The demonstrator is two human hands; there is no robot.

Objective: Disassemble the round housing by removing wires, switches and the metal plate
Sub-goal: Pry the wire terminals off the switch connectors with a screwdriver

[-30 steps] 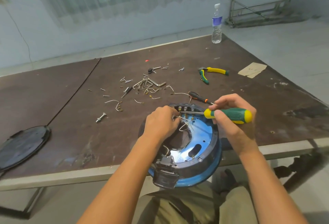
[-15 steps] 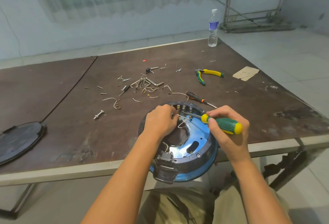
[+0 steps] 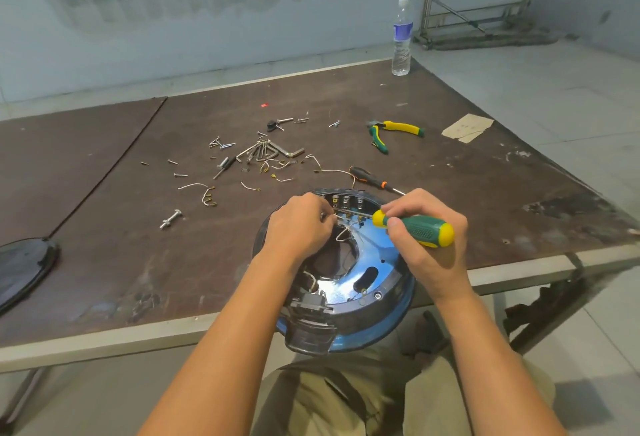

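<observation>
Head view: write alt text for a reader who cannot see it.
A person's right hand holds a green-and-yellow screwdriver at the far rim of a round housing at the table edge, while the left hand pinches a white wire there. Loose screws and pliers lie behind.

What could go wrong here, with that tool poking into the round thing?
1. The screwdriver in the right hand points toward the left hand, which pinches a white wire. A slip could jab those fingers.
2. The round housing overhangs the edge of the table, so hard prying might tip it off.
</observation>
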